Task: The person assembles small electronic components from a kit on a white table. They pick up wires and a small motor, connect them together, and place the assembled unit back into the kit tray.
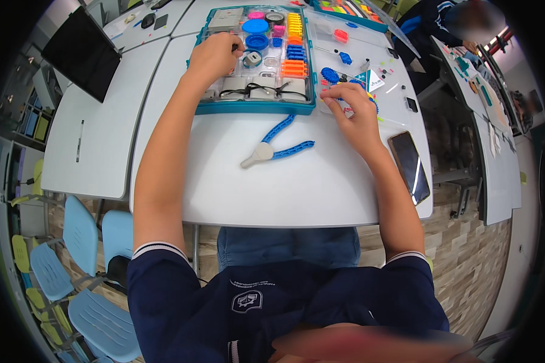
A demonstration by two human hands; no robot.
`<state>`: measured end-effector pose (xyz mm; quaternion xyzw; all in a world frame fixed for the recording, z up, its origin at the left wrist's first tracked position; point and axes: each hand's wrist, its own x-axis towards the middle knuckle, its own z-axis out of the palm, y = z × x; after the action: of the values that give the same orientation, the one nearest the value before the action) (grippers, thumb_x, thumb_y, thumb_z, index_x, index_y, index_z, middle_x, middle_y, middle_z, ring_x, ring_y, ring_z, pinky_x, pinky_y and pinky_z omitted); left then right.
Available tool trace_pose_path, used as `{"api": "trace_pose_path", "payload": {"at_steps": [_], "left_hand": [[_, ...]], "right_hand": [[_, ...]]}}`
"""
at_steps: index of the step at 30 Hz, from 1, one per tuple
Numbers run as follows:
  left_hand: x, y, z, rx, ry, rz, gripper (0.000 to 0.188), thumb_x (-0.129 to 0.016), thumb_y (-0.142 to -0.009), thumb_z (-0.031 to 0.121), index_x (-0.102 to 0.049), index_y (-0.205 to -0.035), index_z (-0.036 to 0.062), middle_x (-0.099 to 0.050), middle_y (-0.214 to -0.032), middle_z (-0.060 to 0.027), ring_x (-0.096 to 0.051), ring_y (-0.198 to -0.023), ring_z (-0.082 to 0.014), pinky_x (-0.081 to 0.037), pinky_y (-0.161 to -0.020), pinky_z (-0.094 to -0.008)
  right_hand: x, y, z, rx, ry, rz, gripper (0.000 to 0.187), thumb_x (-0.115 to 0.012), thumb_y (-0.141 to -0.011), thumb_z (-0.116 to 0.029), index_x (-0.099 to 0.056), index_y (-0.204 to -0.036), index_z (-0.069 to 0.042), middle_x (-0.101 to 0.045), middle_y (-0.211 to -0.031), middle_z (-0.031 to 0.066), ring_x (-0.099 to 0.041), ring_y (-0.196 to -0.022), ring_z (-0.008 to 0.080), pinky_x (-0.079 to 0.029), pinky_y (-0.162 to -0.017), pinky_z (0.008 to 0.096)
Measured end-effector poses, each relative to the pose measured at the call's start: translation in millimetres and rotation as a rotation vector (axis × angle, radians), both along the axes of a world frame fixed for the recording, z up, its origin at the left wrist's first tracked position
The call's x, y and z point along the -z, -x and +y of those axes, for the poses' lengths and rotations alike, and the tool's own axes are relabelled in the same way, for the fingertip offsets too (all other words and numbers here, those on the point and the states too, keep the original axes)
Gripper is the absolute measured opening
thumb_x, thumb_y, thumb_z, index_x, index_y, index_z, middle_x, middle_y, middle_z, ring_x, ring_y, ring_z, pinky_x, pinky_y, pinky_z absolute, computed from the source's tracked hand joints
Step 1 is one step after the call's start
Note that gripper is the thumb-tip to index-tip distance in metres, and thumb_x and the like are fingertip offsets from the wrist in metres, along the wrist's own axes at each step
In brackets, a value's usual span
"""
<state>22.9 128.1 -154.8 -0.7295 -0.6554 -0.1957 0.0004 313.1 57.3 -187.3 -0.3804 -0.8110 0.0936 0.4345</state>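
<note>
My left hand (217, 55) reaches over the left side of a teal-edged parts case (254, 109). Its fingers are curled down, with a small dark spot at the fingertips that I cannot make out. Beside those fingers, a grey and white round part (252, 58) lies in the case, below a blue wheel (257, 42). To the right of the case, my right hand (355, 112) has thumb and fingers drawn together over small loose pieces; whatever is in the pinch is too small to name. Blue-handled pliers with a grey head (262, 152) lie spread on the white table, between my forearms.
A phone (409, 166) lies by the table's right edge. Blue gears (330, 75) and small parts scatter right of the case. Black cable (263, 91) crosses white modules inside it. A monitor (82, 54) and a pen (80, 140) are at left; another person (430, 27) works far right.
</note>
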Motion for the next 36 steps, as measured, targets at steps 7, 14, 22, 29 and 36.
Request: {"api": "trace_pose_path", "payload": {"at_steps": [7, 14, 22, 29, 36], "left_hand": [[14, -1, -2, 0.171, -0.310, 0.353, 0.014, -0.060, -0.079, 0.005, -0.069, -0.087, 0.0121, -0.063, -0.099, -0.0050, -0.064, -0.089, -0.0266, -0.051, -0.075, -0.0399], [3, -7, -9, 0.119, -0.222, 0.184, 0.009, -0.061, -0.087, 0.017, -0.066, -0.089, 0.0114, -0.066, -0.095, -0.0069, -0.064, -0.088, -0.0266, -0.051, -0.072, -0.0391], [-32, -61, -40, 0.381, -0.192, -0.484, 0.025, -0.067, -0.088, 0.034, -0.065, -0.092, 0.0093, -0.058, -0.069, 0.0027, -0.047, -0.057, -0.0072, -0.037, -0.050, -0.0252], [4, -96, -103, 0.439, 0.852, -1.498, 0.021, -0.064, -0.090, 0.021, -0.054, -0.103, 0.0084, -0.054, -0.089, -0.0025, -0.049, -0.074, -0.0075, -0.037, -0.058, -0.0218], [18, -86, -122, 0.556, 0.773, -2.035, 0.019, -0.052, -0.095, 0.011, -0.046, -0.113, 0.0085, -0.050, -0.119, -0.0088, -0.053, -0.106, -0.0215, -0.048, -0.086, -0.0356]], "right_hand": [[0, 1, -7, -0.028, -0.060, -0.007, 0.012, -0.065, -0.080, -0.001, -0.069, -0.091, -0.005, -0.068, -0.090, 0.0071, -0.058, -0.096, 0.0245, -0.045, -0.086, 0.0362], [1, -1, -5, -0.016, -0.086, -0.053, 0.015, -0.067, -0.079, 0.000, -0.070, -0.093, -0.005, -0.067, -0.091, 0.0085, -0.059, -0.096, 0.0243, -0.049, -0.079, 0.0343], [-1, 2, -7, -0.018, -0.080, 0.021, 0.014, -0.066, -0.081, -0.002, -0.068, -0.095, -0.004, -0.066, -0.086, 0.0096, -0.059, -0.091, 0.0260, -0.046, -0.082, 0.0371], [-1, 6, -9, -0.064, -0.028, 0.118, 0.017, -0.064, -0.084, -0.006, -0.065, -0.101, -0.004, -0.066, -0.086, 0.0114, -0.059, -0.087, 0.0270, -0.046, -0.079, 0.0378], [-7, 18, -27, -0.353, -0.226, 0.029, 0.038, -0.069, -0.080, -0.011, -0.058, -0.115, -0.001, -0.061, -0.109, 0.0124, -0.057, -0.098, 0.0315, -0.044, -0.084, 0.0410]]}}
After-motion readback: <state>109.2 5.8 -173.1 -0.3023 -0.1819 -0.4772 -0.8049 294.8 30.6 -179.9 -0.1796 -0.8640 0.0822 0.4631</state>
